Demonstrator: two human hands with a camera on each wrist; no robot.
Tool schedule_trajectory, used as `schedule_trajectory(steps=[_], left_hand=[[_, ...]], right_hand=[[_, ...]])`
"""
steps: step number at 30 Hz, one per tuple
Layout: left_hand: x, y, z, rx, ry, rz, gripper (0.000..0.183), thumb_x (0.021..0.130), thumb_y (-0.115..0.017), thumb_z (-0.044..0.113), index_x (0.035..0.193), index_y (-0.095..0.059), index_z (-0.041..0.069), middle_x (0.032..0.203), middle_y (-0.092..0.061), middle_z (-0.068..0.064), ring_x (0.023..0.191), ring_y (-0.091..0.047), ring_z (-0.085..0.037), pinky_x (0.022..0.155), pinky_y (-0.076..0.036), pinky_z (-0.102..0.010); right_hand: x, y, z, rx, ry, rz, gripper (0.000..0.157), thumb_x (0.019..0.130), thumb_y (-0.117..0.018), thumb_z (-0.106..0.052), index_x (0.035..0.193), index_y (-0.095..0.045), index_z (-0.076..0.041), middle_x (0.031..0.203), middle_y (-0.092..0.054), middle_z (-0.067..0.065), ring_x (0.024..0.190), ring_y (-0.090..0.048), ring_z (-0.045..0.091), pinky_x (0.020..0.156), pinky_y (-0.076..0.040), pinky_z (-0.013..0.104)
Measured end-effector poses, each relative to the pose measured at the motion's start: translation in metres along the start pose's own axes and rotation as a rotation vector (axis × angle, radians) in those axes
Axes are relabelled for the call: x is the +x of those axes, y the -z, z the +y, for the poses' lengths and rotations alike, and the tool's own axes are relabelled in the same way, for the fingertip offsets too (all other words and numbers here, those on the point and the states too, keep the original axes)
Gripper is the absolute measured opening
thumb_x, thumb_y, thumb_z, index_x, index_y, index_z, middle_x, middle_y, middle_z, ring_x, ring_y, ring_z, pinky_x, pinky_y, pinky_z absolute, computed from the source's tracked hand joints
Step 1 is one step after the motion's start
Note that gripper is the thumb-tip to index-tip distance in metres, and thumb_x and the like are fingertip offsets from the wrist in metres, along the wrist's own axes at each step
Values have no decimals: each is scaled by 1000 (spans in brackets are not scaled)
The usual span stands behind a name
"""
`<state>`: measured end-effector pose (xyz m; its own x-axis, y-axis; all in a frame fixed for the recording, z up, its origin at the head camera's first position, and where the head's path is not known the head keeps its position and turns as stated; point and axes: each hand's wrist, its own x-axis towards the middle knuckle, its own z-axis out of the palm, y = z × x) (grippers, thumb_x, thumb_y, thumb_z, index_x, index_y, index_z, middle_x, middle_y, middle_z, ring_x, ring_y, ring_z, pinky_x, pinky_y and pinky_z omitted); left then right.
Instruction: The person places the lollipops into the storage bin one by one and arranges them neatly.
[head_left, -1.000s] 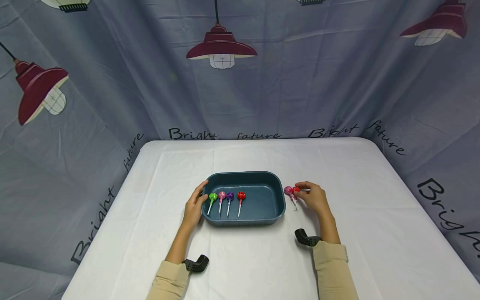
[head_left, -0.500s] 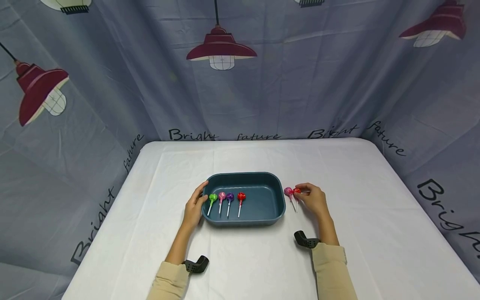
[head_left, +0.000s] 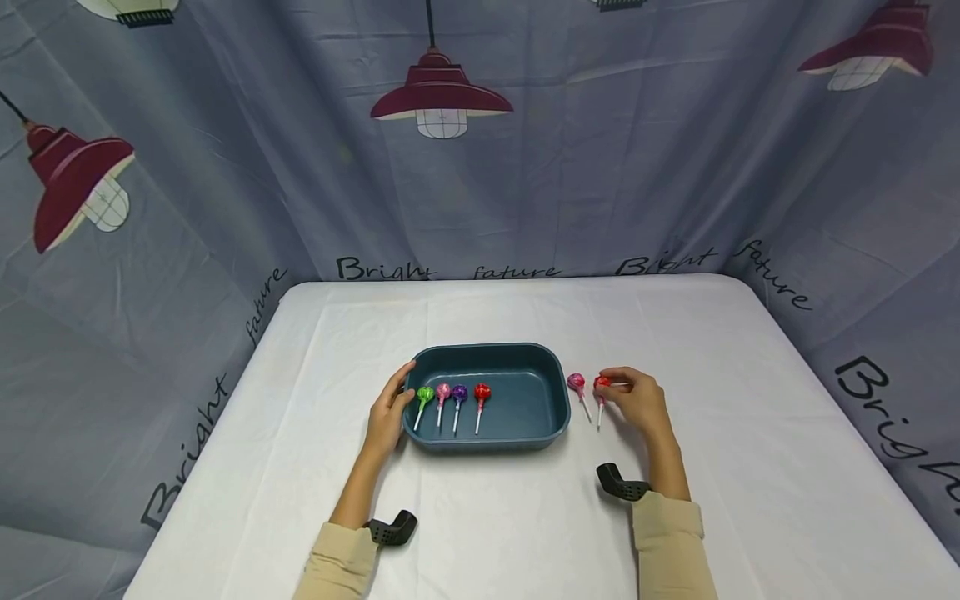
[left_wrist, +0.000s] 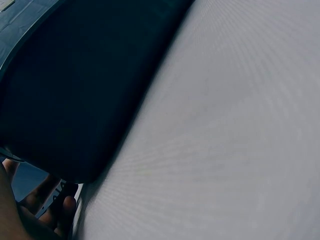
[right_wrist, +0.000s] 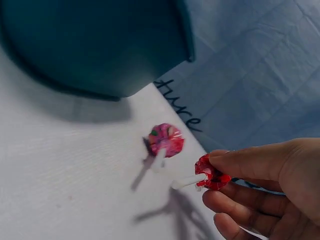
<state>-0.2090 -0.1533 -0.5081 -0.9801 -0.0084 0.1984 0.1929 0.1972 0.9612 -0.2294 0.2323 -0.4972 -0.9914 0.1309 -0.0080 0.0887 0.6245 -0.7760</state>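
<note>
My right hand (head_left: 639,402) pinches a red lollipop (right_wrist: 214,172) by its wrapped head, between thumb and fingers. The white stick points toward the tray side in the right wrist view. Just left of it a pink lollipop (head_left: 576,382) lies on the white cloth. My left hand (head_left: 387,415) holds the left end of a dark teal tray (head_left: 528,443), thumb at the rim and fingers along the outer wall. Inside the tray, toward its left, lie a green lollipop (head_left: 425,395), a light pink one (head_left: 444,392), a purple one (head_left: 460,394) and a red one (head_left: 482,392).
A white cloth covers the table (head_left: 510,533). Behind it hangs a grey-blue curtain (head_left: 570,167) printed with lamps and lettering. Black wrist cameras sit on both forearms, one of them a black wrist camera (head_left: 622,483) on the right.
My right hand has shifted slightly right with the red lollipop, opening a gap from the pink lollipop beside it. The left hand and the tray stay put.
</note>
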Motion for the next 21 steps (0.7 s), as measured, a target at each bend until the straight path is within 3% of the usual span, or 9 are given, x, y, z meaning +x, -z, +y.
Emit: schedule_trajectory(steps=[6,9,14,17,21], left_hand=[[0,0,0,-1,5,-3,43,94,-47,4,136,-46,8,140,-42,-10,127,-36,-31,103,-30,-45],[0,0,0,-2,8,-5,43,94,-46,3,136,-46,9,140,-42,-10,128,-36,-31,103,-30,-45],[0,-1,0,6,-4,-2,43,94,-46,3,136,-46,7,140,-42,-11,127,-37,-32,102,-30,-46],[-1,-1,1,9,-8,1,42,94,-46,2,136,-46,7,139,-43,-11,127,-37,-32,103,-30,-46],[-1,-1,2,10,-4,4,42,94,-46,2,136,-47,7,139,-43,-11,126,-38,-32,103,-30,-45]], right_hand=[[-6,8,-9,32,13,50,32,83,-68,-23,110,-65,-5,102,-65,13,86,-59,22,66,-42,32],[-6,10,-7,65,22,64,36,81,-70,-31,108,-65,-7,102,-65,11,84,-59,19,62,-43,37],[12,2,25,102,64,81,41,76,-71,-45,107,-66,-18,99,-66,2,81,-60,13,52,-44,32],[27,-5,50,86,90,107,42,75,-69,-50,109,-65,-26,98,-66,-3,81,-60,12,57,-42,24],[39,-11,68,90,95,137,42,73,-67,-55,109,-64,-35,95,-65,-9,82,-59,10,65,-45,28]])
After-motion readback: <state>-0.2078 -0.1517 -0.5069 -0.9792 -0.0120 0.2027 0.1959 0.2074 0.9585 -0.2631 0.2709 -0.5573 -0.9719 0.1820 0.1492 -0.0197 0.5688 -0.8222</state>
